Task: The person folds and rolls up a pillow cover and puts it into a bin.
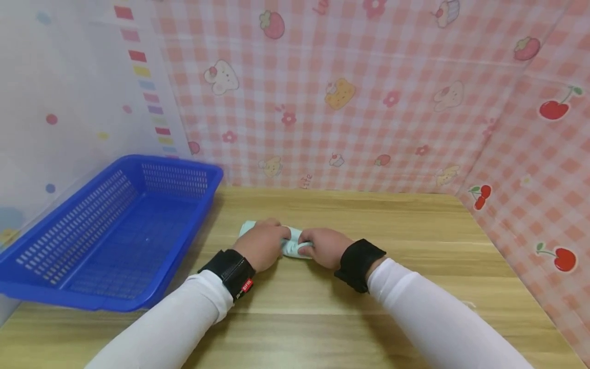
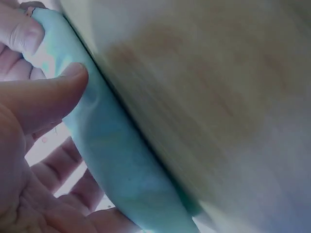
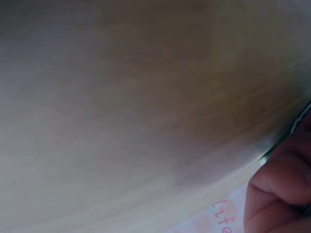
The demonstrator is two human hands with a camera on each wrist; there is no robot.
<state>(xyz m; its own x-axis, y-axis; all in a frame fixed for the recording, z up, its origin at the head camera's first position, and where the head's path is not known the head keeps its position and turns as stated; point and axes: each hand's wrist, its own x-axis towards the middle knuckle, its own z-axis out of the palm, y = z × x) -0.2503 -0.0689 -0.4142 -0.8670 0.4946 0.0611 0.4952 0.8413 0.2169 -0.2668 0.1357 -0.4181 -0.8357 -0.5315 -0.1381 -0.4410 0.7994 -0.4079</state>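
Observation:
A pale mint-green piece of what looks like folded cloth (image 1: pixel 292 248) lies low at the middle of the wooden table. My left hand (image 1: pixel 264 246) pinches it left of its middle. In the left wrist view the thumb (image 2: pixel 63 94) lies on top of the cloth (image 2: pixel 121 155), with the other fingers beneath. The right hand (image 1: pixel 327 248) grips the right end between thumb and curled fingers. Only part of that hand (image 3: pixel 279 189) shows at the right wrist view's edge, where the cloth is mostly hidden.
A blue perforated plastic basket (image 1: pixel 92 301) stands on the table's left side, beside the left forearm. Behind the table (image 1: pixel 295 328) hangs a pink checked sheet (image 1: pixel 304 143); more of it runs along the right side. A pale wall covering (image 1: pixel 60 87) borders the left.

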